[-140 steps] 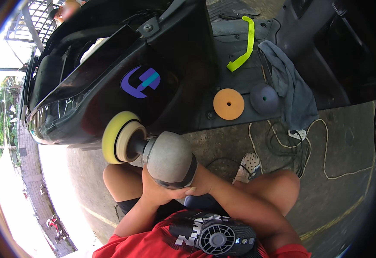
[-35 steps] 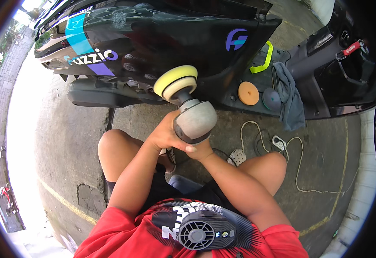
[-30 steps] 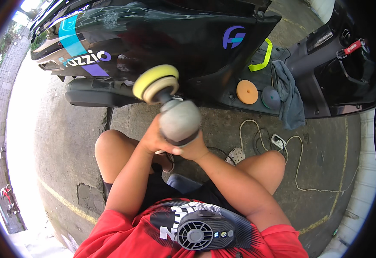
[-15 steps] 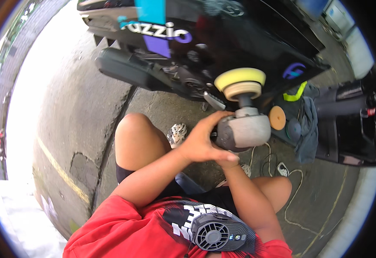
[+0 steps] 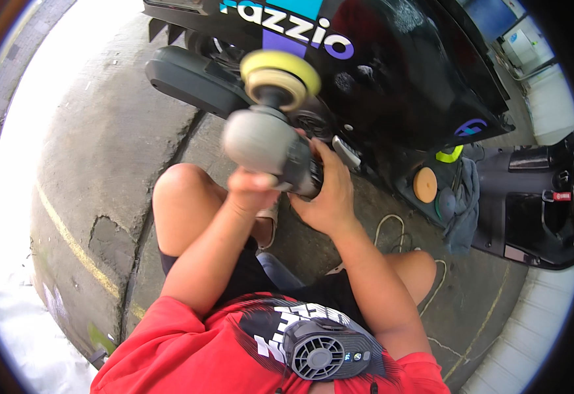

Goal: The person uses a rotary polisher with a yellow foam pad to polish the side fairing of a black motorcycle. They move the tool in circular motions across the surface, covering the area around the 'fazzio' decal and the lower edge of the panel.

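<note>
Head view: two hands (image 5: 333, 197) hold one polisher (image 5: 257, 139) with one yellow pad (image 5: 280, 64).

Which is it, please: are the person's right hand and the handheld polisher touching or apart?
Touching: the head view shows the right hand wrapped around the dark section of the handheld polisher, with no gap between them.

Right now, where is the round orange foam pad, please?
In the head view, the orange pad lies right of centre on the dark grey footboard, beside the round grey-blue pad.
</note>
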`<state>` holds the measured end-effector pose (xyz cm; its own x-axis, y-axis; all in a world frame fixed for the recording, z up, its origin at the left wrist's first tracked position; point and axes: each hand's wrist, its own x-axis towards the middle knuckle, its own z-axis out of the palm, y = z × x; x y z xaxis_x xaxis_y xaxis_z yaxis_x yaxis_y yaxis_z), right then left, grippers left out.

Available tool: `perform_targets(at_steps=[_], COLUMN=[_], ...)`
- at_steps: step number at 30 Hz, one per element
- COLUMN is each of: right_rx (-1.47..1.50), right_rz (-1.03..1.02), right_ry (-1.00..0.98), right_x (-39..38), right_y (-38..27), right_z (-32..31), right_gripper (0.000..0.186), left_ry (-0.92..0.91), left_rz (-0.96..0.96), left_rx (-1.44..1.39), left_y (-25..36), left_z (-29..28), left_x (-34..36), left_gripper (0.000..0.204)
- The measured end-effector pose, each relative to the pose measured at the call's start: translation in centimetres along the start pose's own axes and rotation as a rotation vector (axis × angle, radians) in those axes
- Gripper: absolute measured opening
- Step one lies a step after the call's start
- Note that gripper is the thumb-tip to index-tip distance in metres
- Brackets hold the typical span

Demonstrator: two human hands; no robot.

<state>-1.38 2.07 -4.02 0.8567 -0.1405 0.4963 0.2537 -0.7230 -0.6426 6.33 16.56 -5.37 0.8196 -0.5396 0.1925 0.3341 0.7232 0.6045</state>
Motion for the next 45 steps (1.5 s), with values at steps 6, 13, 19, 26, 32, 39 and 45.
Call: perform_targets(at_steps=[6,13,19,26,32,39,45], right_rx=[-0.056,-0.146,-0.016,0.082,0.1,0.211,0.238], right_rz=[0.315,0.468,0.5,0.381,0.429,0.417,0.441], right_ry=[-0.382,-0.362,-0.317,-0.358,-0.451,-0.387,-0.447], right_x=[-0.2,-6.4,-6.9,-3.4,-2.9,-2.2,-2.1], right_y=[-0.6,-0.9,-0.2,-0.4,-0.2,-0.9,-0.8], right_z=[-4.2,-8.2,-10.1,-9.7,-10.1,-9.2,-9.5], right_gripper=[0.066,0.065,0.067,0.065,0.07,0.071,0.071], left_ry=[-0.126,-0.158,-0.139,-0.041,0.048,0.029,0.102], left_rz=[-0.048,-0.312,-0.328,-0.112,-0.154,-0.109,-0.124], left_rx=[-0.316,-0.368,-0.28,-0.242,-0.142,-0.081,-0.109], left_y=[0.1,-4.8,-5.0,-2.9,-3.3,-0.5,-1.0], left_z=[-0.1,2.2,5.0,5.7,6.4,6.8,7.6], left_x=[0.7,-1.9,-1.8,-0.8,-1.4,-0.4,-1.0], left_gripper=[0.096,0.095,0.087,0.09,0.09,0.087,0.083])
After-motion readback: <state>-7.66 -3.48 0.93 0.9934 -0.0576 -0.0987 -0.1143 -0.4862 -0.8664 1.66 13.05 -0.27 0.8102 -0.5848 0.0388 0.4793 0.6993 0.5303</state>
